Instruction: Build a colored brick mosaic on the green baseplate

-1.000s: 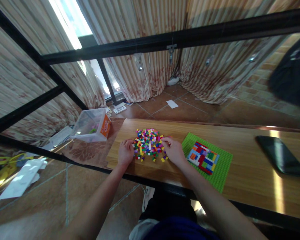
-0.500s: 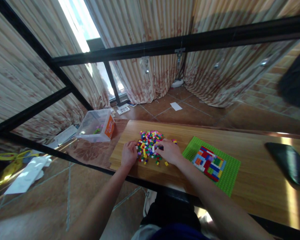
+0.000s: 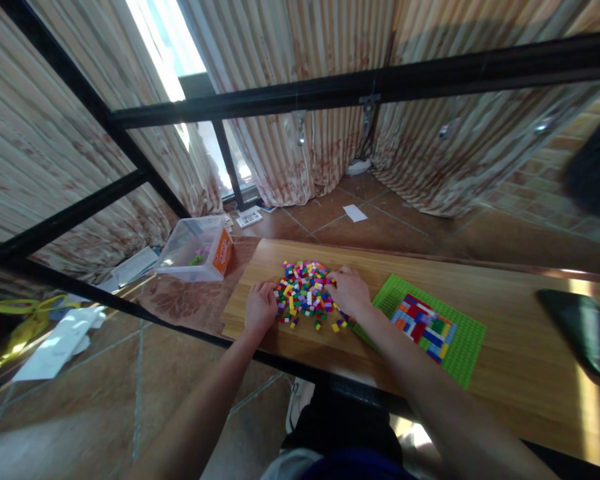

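Observation:
A loose pile of small coloured building bricks [image 3: 307, 290] lies on the wooden table. At its left edge rests my left hand [image 3: 261, 307], fingers curled in; whatever they may hold is hidden. My right hand [image 3: 351, 291] is over the pile's right side, its fingers pointing left and down among the bricks, with a small gap between thumb and fingers. No brick can be made out in it. Right of that hand lies a green baseplate [image 3: 467, 340] bearing a flat patchwork of joined bricks [image 3: 423, 327] in red, blue, white, orange and yellow; my right forearm covers its near left part.
A dark phone-like slab [image 3: 577, 333] lies on the wooden table [image 3: 510, 373] at right. Beyond the table's left end stands a clear plastic box [image 3: 190, 257] with an orange label and a few pieces inside. A black metal bar [image 3: 300, 97] crosses before the curtains.
My right hand has moved right and slightly away from me, from the pile's middle to its right side. My left hand stays at the left edge. The view has shifted slightly.

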### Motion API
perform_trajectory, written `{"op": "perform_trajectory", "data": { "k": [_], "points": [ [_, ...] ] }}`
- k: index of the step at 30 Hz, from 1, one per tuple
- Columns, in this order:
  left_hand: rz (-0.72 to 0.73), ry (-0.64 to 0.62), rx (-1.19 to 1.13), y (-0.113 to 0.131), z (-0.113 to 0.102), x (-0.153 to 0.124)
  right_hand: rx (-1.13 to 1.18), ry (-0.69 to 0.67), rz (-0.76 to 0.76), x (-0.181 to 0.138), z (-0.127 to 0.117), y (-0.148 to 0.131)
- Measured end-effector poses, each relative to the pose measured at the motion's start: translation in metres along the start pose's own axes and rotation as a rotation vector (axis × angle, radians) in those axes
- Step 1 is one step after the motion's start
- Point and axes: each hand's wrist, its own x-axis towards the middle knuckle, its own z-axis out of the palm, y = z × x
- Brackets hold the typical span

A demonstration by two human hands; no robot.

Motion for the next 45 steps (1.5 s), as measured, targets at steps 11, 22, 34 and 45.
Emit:
{"op": "perform_trajectory", "data": {
  "k": [11,22,34,45],
  "points": [
    [0.012,0.009,-0.002,-0.003,0.000,0.001,0.241,0.096,-0.028,-0.018,0.001,-0.001],
    [0.013,0.007,-0.006,-0.001,-0.001,0.002,1.147,0.060,0.112,-0.049,0.002,-0.003],
    [0.024,-0.002,0.015,-0.002,-0.001,0.002,1.318,-0.022,0.219,-0.045,-0.003,-0.008],
    [0.009,0.002,0.007,-0.002,-0.001,0.001,0.684,-0.027,0.119,-0.021,0.009,-0.006]
  ]
}}
